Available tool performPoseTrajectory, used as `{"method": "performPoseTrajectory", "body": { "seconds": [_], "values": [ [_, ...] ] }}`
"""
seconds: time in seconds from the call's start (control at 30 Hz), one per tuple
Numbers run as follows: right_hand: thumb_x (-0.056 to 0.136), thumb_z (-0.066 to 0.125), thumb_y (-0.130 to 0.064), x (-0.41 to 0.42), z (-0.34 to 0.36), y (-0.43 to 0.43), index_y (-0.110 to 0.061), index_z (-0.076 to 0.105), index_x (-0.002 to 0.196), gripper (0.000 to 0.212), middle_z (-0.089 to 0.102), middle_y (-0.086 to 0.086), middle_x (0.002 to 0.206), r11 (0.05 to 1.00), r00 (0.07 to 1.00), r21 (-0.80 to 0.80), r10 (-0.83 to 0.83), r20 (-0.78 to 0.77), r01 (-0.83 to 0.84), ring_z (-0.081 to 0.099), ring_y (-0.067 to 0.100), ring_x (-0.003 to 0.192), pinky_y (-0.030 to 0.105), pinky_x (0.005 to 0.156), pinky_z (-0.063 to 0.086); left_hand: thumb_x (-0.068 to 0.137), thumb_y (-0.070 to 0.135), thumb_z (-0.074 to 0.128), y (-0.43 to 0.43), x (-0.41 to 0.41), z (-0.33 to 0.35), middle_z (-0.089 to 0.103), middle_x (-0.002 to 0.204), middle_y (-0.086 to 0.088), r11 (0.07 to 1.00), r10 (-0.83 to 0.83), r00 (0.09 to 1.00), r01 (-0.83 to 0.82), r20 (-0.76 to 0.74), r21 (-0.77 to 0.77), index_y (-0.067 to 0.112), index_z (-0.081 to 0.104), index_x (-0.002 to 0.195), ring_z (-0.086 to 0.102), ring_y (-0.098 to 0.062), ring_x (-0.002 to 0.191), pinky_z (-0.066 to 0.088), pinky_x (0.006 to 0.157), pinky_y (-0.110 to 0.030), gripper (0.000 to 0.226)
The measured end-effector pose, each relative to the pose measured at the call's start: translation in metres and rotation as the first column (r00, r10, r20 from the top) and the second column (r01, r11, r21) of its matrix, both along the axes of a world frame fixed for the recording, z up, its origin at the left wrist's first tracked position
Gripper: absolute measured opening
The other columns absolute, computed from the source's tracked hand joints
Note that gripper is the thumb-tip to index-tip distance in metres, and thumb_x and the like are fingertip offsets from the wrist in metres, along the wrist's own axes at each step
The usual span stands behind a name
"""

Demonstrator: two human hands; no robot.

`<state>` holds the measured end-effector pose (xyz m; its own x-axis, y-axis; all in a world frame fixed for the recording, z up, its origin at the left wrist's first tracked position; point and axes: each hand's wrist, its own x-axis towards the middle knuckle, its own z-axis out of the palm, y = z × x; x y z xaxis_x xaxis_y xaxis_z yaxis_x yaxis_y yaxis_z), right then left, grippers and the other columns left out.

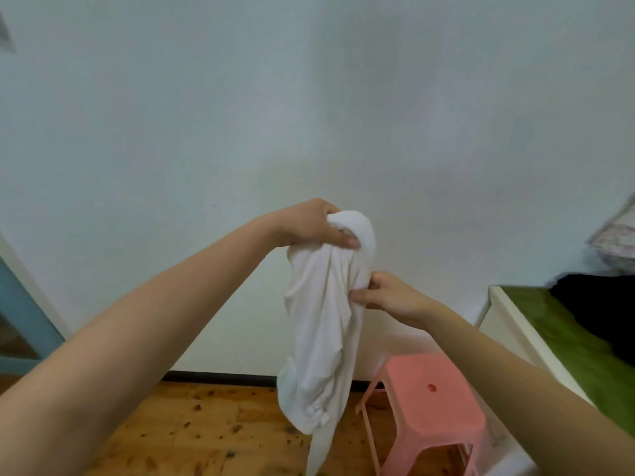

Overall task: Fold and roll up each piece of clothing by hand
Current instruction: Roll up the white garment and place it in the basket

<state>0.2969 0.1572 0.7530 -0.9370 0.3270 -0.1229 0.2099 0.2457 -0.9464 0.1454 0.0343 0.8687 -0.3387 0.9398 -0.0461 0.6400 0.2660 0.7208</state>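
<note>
1. At 8 o'clock, a blue door frame [20, 321] is cut off by the picture's edge. What lies past it cannot be made out.
2. Near the centre, the left hand [305, 223] is raised, its fingers and thumb curled round the bunched top of a white garment [319, 331].
3. The garment hangs in mid-air from that grip toward 6 o'clock, above a wooden floor [206, 424]. It is crumpled, and a narrow strip trails out of view at the bottom edge. What kind of clothing it is stays hard to tell.
4. At 5 o'clock from the left hand, the right hand [388, 297] pinches the cloth's right side. The hands are apart, both holding the same garment.
5. At 5 o'clock stands a pink stool [429, 400]. At 4 o'clock is a bed [556, 338] with a green cover and a dark heap of clothing [598, 310], partly cut off.
6. Folding looks not yet begun. Bunched like this, the cloth may twist and fold unevenly, and the trailing strip may snag the stool or drag on the floor.
</note>
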Motion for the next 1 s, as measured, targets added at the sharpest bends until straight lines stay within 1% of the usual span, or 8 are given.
{"method": "performPoseTrajectory", "body": {
  "seconds": [0.2, 0.33, 0.43, 0.57, 0.73, 0.87, 0.93, 1.0],
  "values": [
    [0.092, 0.038, 0.012, 0.003, 0.019, -0.007, -0.005, 0.06, 0.101, 0.029, 0.07, 0.005, 0.089, 0.952, 0.982, -0.29, -0.141, -0.122, 0.101, 0.061, 0.02, 0.088, 0.029, 0.08, 0.048, 0.083, 0.024, 0.073, -0.025, -0.024, 0.005, 0.073, 0.1, -0.004, 0.994, 0.077, 0.949, -0.098, 0.305, 0.053, 0.009, 0.067, 0.105, 0.07, -0.019, 0.09, 0.058, 0.077, -0.032, 0.027],
    [0.097, 0.036, -0.004, -0.025, 0.038, -0.036, 0.001, 0.061, 0.108, 0.028, 0.068, 0.017, 0.106, 0.752, 0.941, -0.649, -0.293, -0.169, 0.117, 0.064, 0.027, 0.099, 0.039, 0.089, 0.05, 0.091, 0.025, 0.061, -0.015, -0.006, 0.011, 0.074, 0.086, -0.001, 0.985, 0.001, 0.862, -0.087, 0.506, 0.148, 0.01, 0.064, 0.099, 0.071, -0.016, 0.078, 0.058, 0.068, -0.028, 0.017],
    [0.101, 0.042, -0.016, -0.038, 0.045, -0.063, -0.003, 0.054, 0.125, 0.03, 0.066, 0.013, 0.099, 0.811, 0.961, -0.573, -0.238, -0.142, 0.117, 0.062, 0.027, 0.093, 0.047, 0.099, 0.045, 0.091, 0.031, 0.062, -0.007, 0.005, 0.018, 0.073, 0.08, 0.001, 0.986, 0.016, 0.888, -0.091, 0.46, 0.141, 0.011, 0.063, 0.095, 0.07, -0.013, 0.071, 0.056, 0.062, -0.025, 0.02],
    [0.097, 0.046, -0.008, -0.039, 0.047, -0.066, 0.003, 0.056, 0.121, 0.028, 0.067, 0.018, 0.102, 0.87, 0.931, -0.422, -0.338, -0.136, 0.254, 0.065, 0.03, 0.087, 0.043, 0.08, 0.054, 0.087, 0.038, 0.066, -0.008, -0.001, 0.017, 0.072, 0.089, -0.004, 0.985, 0.106, 0.912, -0.151, 0.396, 0.084, 0.01, 0.064, 0.098, 0.07, -0.016, 0.076, 0.056, 0.065, -0.028, 0.03],
    [0.1, 0.042, -0.03, -0.022, 0.045, -0.052, -0.006, 0.06, 0.115, 0.033, 0.067, 0.017, 0.117, 0.79, 0.913, -0.595, -0.341, -0.223, 0.15, 0.064, 0.029, 0.107, 0.046, 0.096, 0.047, 0.084, 0.047, 0.067, -0.012, -0.01, 0.011, 0.07, 0.099, -0.008, 0.972, 0.228, 0.919, -0.233, 0.322, -0.023, 0.009, 0.062, 0.104, 0.07, -0.023, 0.083, 0.057, 0.069, -0.034, 0.044],
    [0.095, 0.056, -0.014, -0.02, 0.05, -0.052, -0.002, 0.059, 0.114, 0.023, 0.068, 0.019, 0.113, 0.941, 0.909, -0.235, -0.307, -0.281, 0.245, 0.067, 0.027, 0.099, 0.048, 0.088, 0.052, 0.084, 0.063, 0.055, -0.004, -0.004, -0.001, 0.064, 0.1, -0.005, 0.954, 0.288, 0.954, -0.279, 0.081, -0.113, 0.006, 0.057, 0.115, 0.064, -0.022, 0.085, 0.049, 0.062, -0.028, 0.064],
    [0.093, 0.057, -0.014, -0.021, 0.052, -0.052, -0.002, 0.066, 0.104, 0.019, 0.07, 0.019, 0.106, 0.963, 0.93, -0.056, -0.269, -0.251, 0.263, 0.067, 0.025, 0.09, 0.047, 0.084, 0.053, 0.086, 0.066, 0.048, 0.0, -0.004, -0.011, 0.06, 0.117, -0.008, 0.944, 0.298, 0.953, -0.303, -0.058, -0.128, 0.005, 0.048, 0.13, 0.06, -0.026, 0.1, 0.045, 0.069, -0.031, 0.075],
    [0.094, 0.057, -0.016, -0.022, 0.053, -0.05, 0.004, 0.067, 0.101, 0.023, 0.07, 0.02, 0.103, 0.961, 0.941, -0.054, -0.276, -0.194, 0.27, 0.067, 0.024, 0.087, 0.045, 0.084, 0.054, 0.09, 0.061, 0.047, 0.003, -0.006, -0.022, 0.048, 0.139, -0.012, 0.944, 0.316, 0.935, -0.326, -0.165, -0.044, 0.006, 0.031, 0.144, 0.05, -0.03, 0.122, 0.04, 0.087, -0.033, 0.079]
  ]
}}
